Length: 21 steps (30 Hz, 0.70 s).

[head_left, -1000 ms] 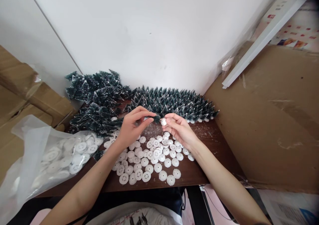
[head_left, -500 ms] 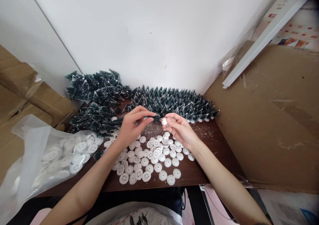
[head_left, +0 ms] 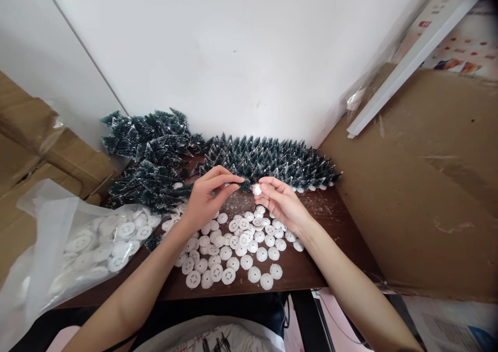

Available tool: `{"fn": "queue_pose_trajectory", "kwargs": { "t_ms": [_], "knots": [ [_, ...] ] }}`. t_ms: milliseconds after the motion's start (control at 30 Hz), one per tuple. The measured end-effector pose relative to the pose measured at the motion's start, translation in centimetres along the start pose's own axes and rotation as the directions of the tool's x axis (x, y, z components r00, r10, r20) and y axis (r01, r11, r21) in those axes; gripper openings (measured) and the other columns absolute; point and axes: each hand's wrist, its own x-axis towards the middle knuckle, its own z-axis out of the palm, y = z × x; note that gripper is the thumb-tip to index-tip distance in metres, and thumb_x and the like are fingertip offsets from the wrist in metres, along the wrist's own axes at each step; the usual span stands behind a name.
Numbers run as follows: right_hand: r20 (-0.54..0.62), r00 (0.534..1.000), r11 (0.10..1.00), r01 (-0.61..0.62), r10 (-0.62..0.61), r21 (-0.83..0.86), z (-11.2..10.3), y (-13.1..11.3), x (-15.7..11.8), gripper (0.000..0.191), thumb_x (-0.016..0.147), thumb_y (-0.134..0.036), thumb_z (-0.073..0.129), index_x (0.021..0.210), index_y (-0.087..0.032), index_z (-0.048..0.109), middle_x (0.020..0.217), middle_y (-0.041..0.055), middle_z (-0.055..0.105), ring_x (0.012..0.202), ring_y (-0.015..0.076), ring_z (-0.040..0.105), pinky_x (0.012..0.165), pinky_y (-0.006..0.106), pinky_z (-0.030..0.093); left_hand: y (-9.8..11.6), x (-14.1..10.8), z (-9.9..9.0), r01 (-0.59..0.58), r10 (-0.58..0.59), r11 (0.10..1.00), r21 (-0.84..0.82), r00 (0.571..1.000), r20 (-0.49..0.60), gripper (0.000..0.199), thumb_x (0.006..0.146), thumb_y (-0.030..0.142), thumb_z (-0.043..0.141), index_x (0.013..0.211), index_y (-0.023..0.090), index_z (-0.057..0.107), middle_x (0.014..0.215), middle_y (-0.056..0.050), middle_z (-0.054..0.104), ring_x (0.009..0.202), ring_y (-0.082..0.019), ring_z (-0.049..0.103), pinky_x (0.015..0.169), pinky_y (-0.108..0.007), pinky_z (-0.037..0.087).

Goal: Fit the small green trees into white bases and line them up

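Fingers of my left hand (head_left: 212,193) pinch a small dark green bristle tree (head_left: 245,185), lying sideways with its wide end toward the right. Facing it, my right hand (head_left: 280,200) holds a small white disc (head_left: 257,189) between thumb and fingers. The tree and the disc are very close together; whether they touch I cannot tell. Below both hands, several loose white discs (head_left: 246,262) lie spread on the dark brown table (head_left: 299,274). Behind the hands stand rows of snow-tipped trees (head_left: 272,157), the front ones on white bases.
At the left, more trees (head_left: 151,139) lie in a heap, and a clear plastic bag (head_left: 50,238) holds white discs. Cardboard stands at the left (head_left: 58,149) and right (head_left: 420,186). A white wall (head_left: 233,56) rises behind the table.
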Motion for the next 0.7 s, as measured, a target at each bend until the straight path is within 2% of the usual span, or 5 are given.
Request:
{"fn": "queue_pose_trajectory", "kwargs": {
  "t_ms": [367,700],
  "knots": [
    [-0.025,1.000,0.999,-0.015,0.016,0.042,0.15,-0.21,0.01,0.023,0.070,-0.024,0.084,0.088,-0.018,0.070,0.077,-0.0005,0.074,0.067,0.0096,0.069,0.068,0.022,0.059,-0.36,-0.02,0.12,-0.070,0.070,0.997,0.014,0.998,0.010,0.017,0.092,0.017,0.060,0.102,0.022,0.072,0.088,-0.003,0.062,0.073,-0.011,0.057,0.061,-0.023,0.046],
    [-0.016,1.000,0.999,-0.020,0.021,0.049,0.03,-0.26,0.01,0.022,0.072,-0.022,0.083,0.089,-0.018,0.070,0.079,-0.0002,0.074,0.067,0.0098,0.069,0.070,0.023,0.059,-0.27,0.00,0.11,-0.070,0.069,0.997,0.039,0.997,0.018,0.017,0.092,0.017,0.059,0.101,0.022,0.072,0.087,-0.002,0.062,0.072,-0.011,0.057,0.060,-0.023,0.046]
  ]
}}
